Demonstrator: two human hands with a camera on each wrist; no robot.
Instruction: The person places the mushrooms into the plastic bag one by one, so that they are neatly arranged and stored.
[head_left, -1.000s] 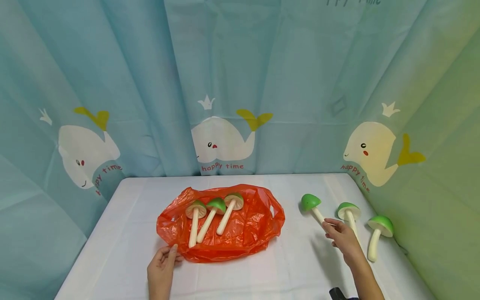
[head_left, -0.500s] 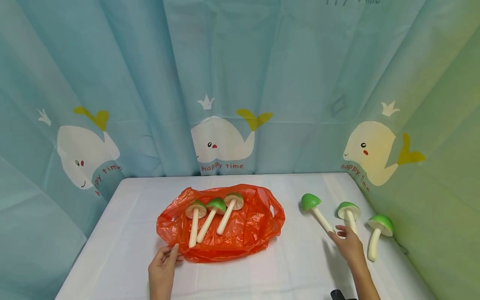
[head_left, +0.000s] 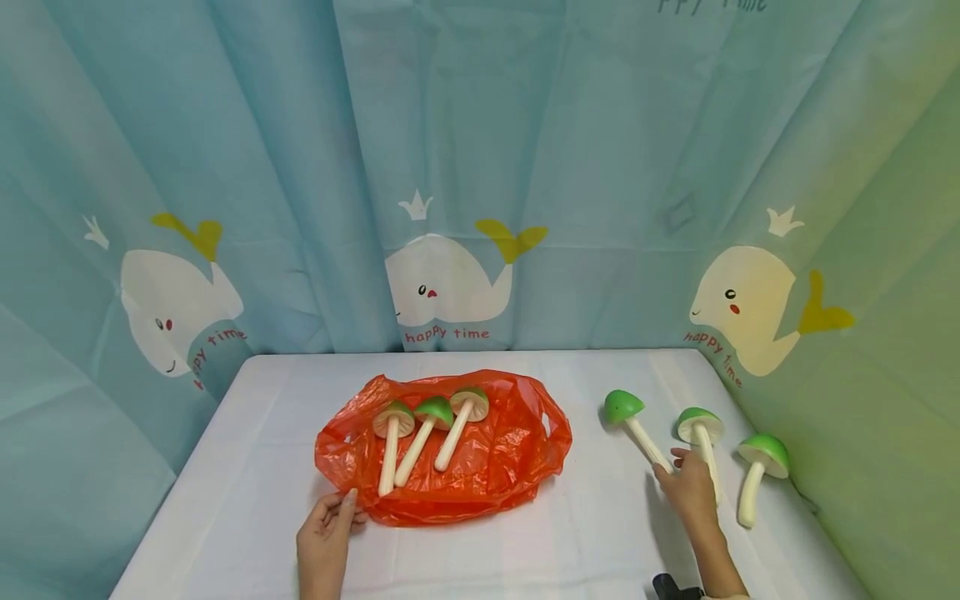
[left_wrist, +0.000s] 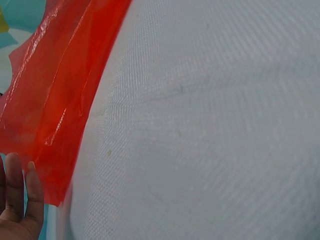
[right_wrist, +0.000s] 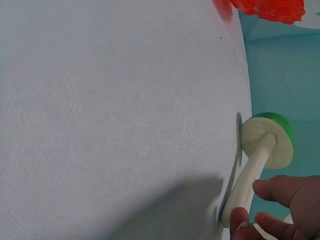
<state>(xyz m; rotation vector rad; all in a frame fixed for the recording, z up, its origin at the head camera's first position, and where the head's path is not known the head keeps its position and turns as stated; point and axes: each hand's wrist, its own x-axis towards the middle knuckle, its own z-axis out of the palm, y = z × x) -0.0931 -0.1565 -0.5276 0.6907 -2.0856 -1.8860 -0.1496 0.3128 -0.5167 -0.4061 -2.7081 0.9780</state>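
A red plastic bag [head_left: 510, 467] lies spread on the table with three green-capped toy mushrooms [head_left: 408, 454] on it. At its near left corner, my left hand [head_left: 324, 533] pinches the edge between thumb and fingers; the left wrist view has those fingers [left_wrist: 34, 195] against the red film. Right of the bag lies another toy mushroom [head_left: 622, 407], cap away from me. My right hand [head_left: 688, 487] is at its stem end, fingers loose; in the right wrist view the thumb [right_wrist: 275, 189] overlaps the stem [right_wrist: 245, 187]. A second mushroom [head_left: 700, 427] lies partly behind this hand.
A third mushroom [head_left: 763, 454] lies near the table's right edge. White cloth covers the table [head_left: 570, 533]. Blue-green curtains [head_left: 600, 167] printed with whales hang around its back and sides. A small black object [head_left: 667, 586] shows beside my right wrist.
My right hand has drawn back from the mushroom's stem towards me and slightly right. That mushroom has stayed in place. My left hand and the bag look the same.
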